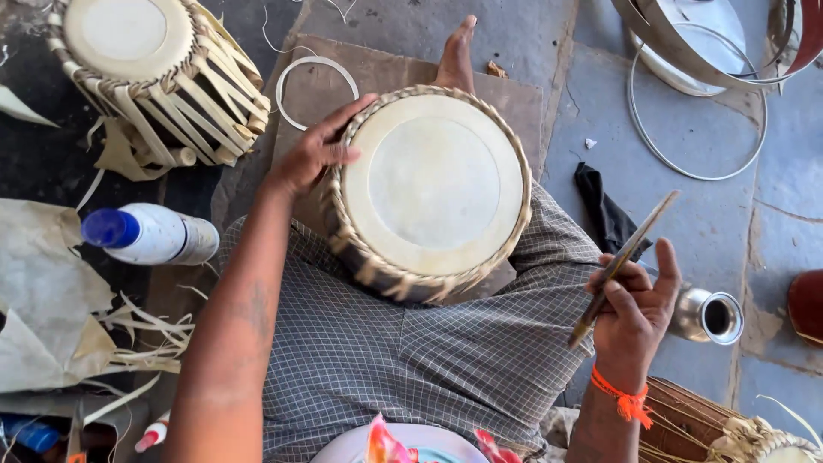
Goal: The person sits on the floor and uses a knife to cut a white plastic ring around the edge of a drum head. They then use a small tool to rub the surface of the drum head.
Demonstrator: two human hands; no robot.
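View: looking straight down from the head at a person seated on a stone floor [703, 223], lap covered in checked cloth.
Drum: a small hand drum [433, 193] rests on the lap, its pale skin head facing up, ringed by a braided leather rim; a foot shows just beyond it.
Left hand: the left hand [317, 154] grips the drum's rim on its left side, fingers curled over the braid, steadying it.
Right hand: the right hand [634, 313] is held off to the right, well apart from the drum, fingers closed around a thin flat stick [621, 266] that slants up and away.
Nearby: a small metal pot [707, 315] sits just beside the right hand; a white bottle with a blue cap [150, 233] lies to the left; a second laced drum [154, 73] stands at upper left; thin metal hoops [694, 111] lie at upper right.
Progress: the head looks fully laced and seated (the braid runs all the way round), while the skin's centre is bare and the stick is not touching it.
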